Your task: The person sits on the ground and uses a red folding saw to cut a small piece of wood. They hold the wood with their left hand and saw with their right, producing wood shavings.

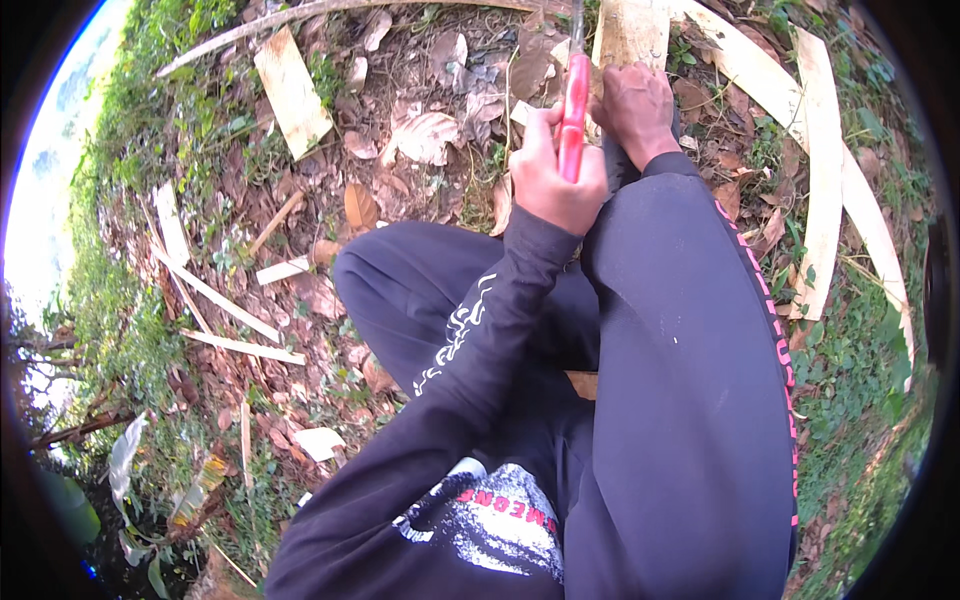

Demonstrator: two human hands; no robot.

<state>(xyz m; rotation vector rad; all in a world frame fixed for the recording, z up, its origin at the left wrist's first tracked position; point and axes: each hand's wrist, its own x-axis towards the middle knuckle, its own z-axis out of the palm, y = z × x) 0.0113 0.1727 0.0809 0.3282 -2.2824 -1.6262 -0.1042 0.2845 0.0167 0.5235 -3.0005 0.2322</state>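
Observation:
My left hand (560,172) is closed around the red handle of a knife (574,115). Its narrow metal blade points away from me and runs out of the top of the view, so its full shape is hidden. Just to the right, my right hand (636,105) has its fingers curled at the near end of a pale, flat wooden board (632,32). That board continues past the upper edge. Most of my right forearm is out of sight behind my raised right knee (650,215). A dark shape lies under the hands, partly covered.
Long pale strips (822,170) curve across the ground at the right. A short flat wood piece (293,92) lies at the upper left, with thin slivers (220,292) below it. Brown leaves (425,138) and green plants (120,330) cover the soil. My folded left leg (420,275) rests nearby.

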